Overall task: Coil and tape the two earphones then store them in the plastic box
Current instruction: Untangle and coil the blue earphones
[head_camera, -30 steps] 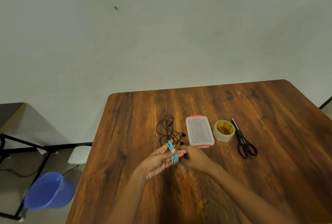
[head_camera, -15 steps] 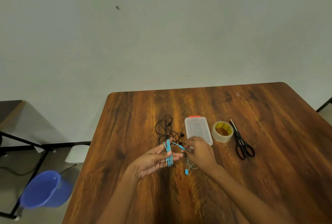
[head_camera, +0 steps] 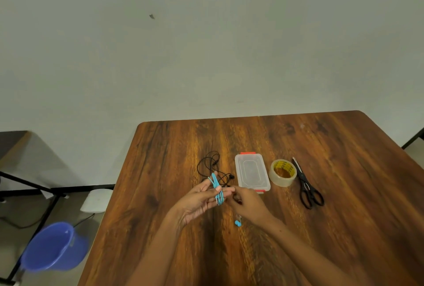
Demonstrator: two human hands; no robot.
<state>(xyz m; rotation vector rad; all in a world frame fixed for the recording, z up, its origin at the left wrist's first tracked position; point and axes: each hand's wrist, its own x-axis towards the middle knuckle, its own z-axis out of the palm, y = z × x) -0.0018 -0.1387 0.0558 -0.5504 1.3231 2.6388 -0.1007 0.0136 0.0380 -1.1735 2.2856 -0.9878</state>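
Observation:
The blue earphone cable (head_camera: 217, 190) is wound in several loops around the straight fingers of my left hand (head_camera: 202, 200), palm up over the table. My right hand (head_camera: 249, 203) sits just right of it and pinches the loose end of the blue cable; blue earbuds (head_camera: 238, 223) dangle below it. The black earphones (head_camera: 212, 168) lie in a loose tangle on the table behind my left hand. The clear plastic box (head_camera: 252, 172) with orange clips stands shut, lid on, just beyond my right hand.
A roll of clear tape (head_camera: 283, 172) lies right of the box, and black scissors (head_camera: 307, 186) lie right of the tape. The wooden table (head_camera: 344, 217) ends at its left edge near a blue bucket (head_camera: 54, 245) on the floor.
My right hand has carried the loose cable end around my left fingers, adding to the coil. The earbuds now hang lower below my right hand. The view shifted slightly.

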